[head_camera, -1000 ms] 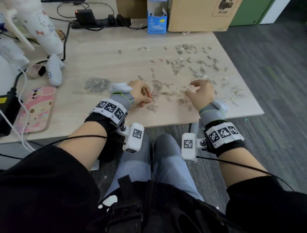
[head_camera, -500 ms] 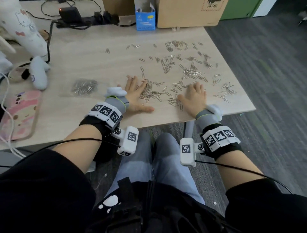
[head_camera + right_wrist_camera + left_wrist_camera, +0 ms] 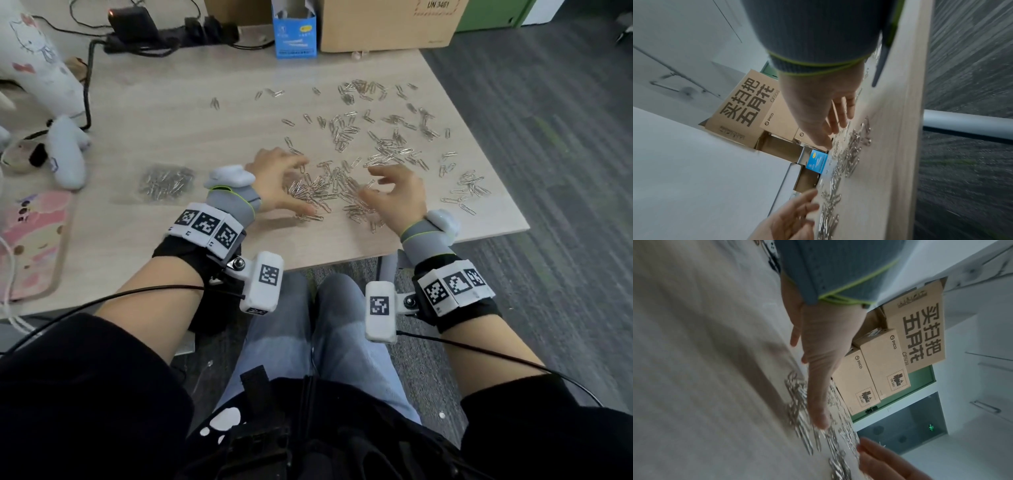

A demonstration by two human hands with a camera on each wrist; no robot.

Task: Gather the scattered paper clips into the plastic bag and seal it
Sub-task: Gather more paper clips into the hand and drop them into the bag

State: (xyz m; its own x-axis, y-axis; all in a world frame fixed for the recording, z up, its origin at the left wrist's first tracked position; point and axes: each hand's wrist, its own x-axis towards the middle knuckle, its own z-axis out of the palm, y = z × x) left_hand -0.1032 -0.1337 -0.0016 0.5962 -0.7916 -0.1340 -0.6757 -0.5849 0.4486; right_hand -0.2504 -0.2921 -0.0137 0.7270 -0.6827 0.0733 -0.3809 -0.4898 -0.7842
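Silver paper clips (image 3: pixel 376 137) lie scattered over the right half of the wooden table (image 3: pixel 164 113), with a denser heap (image 3: pixel 329 186) near the front edge. My left hand (image 3: pixel 277 185) and right hand (image 3: pixel 397 192) flank that heap, fingers spread and loosely bent, fingertips touching clips, holding nothing. The clear plastic bag (image 3: pixel 166 180), partly filled with clips, lies flat to the left of my left wrist. In the left wrist view the left hand (image 3: pixel 822 369) reaches down onto blurred clips (image 3: pixel 799 402). The right wrist view shows the right hand (image 3: pixel 830 116) beside a line of clips (image 3: pixel 849 155).
A blue carton (image 3: pixel 294 31) and a cardboard box (image 3: pixel 387 24) stand at the table's back edge. A power strip with cables (image 3: pixel 164 31), a white plush toy (image 3: pixel 41 65) and a pink phone case (image 3: pixel 32 240) occupy the left. The table's right edge (image 3: pixel 479 144) drops to carpet.
The hands were first curled picking at clips, then pressed flat on the table. Now both are raised slightly with fingers spread, and the clips between them are drawn into a tighter heap.
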